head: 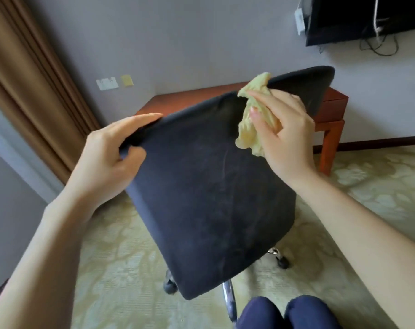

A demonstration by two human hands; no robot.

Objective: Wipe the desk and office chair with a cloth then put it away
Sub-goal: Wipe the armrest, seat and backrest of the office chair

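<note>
The office chair (206,191) fills the middle of the head view, its dark blue fabric backrest turned toward me and tilted. My left hand (113,153) grips the backrest's top left corner, fingers over the edge and thumb on the near face. My right hand (287,134) presses a crumpled yellow-green cloth (251,129) against the upper right of the backrest, near its top edge. Behind the chair stands the reddish-brown wooden desk (330,124), mostly hidden by the backrest.
The chair's chrome base and black casters (282,263) rest on pale patterned carpet (121,269). My dark blue knees (284,314) are just below. Brown curtains (23,79) hang at left. A black TV (368,17) with dangling cables is mounted at top right.
</note>
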